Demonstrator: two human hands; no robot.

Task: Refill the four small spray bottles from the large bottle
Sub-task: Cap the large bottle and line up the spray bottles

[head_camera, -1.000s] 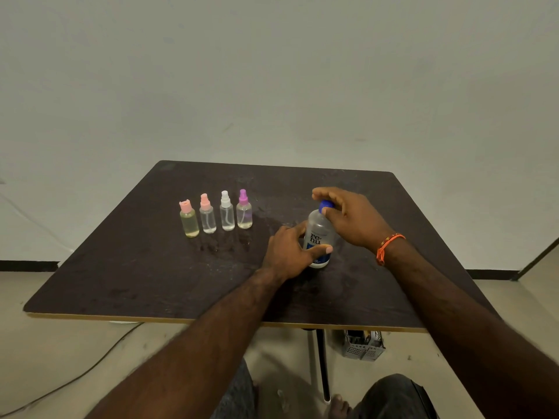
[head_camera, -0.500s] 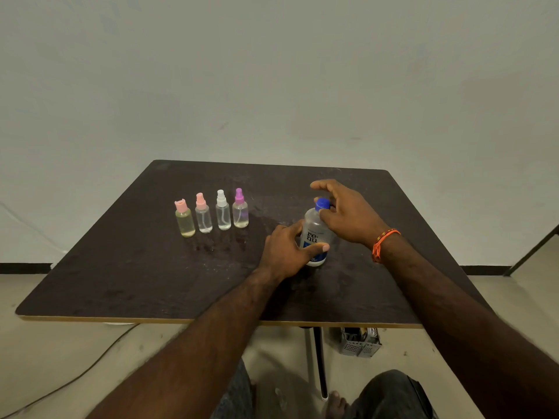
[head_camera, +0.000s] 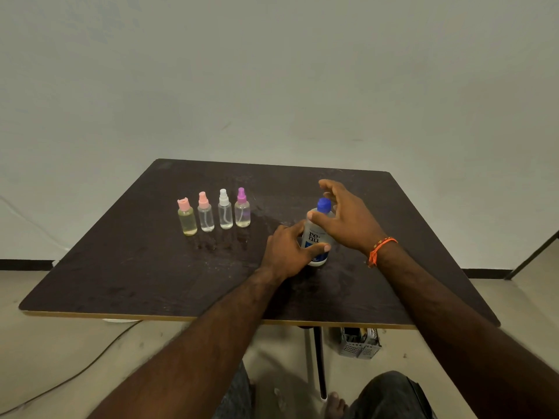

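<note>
The large clear bottle (head_camera: 314,237) with a blue cap (head_camera: 323,205) and a blue-white label stands upright on the dark table (head_camera: 145,267), right of centre. My left hand (head_camera: 287,249) grips its body from the left. My right hand (head_camera: 351,219) hovers around the cap with fingers spread; the thumb lies by the bottle's shoulder and the cap shows uncovered. Four small spray bottles stand in a row at the left: a yellowish one with a pink flip cap (head_camera: 187,220), a pink-topped one (head_camera: 206,217), a white-topped one (head_camera: 225,214) and a purple-topped one (head_camera: 242,211).
A grey perforated basket (head_camera: 358,343) sits on the floor under the table's front right. The table's single leg (head_camera: 319,358) drops in front of my knees. A cable (head_camera: 75,376) runs over the floor at the left. The wall stands close behind the table.
My right hand, which was curled on the blue cap a second ago, has opened and its fingers have spread away from the cap. The left hand keeps hold of the bottle.
</note>
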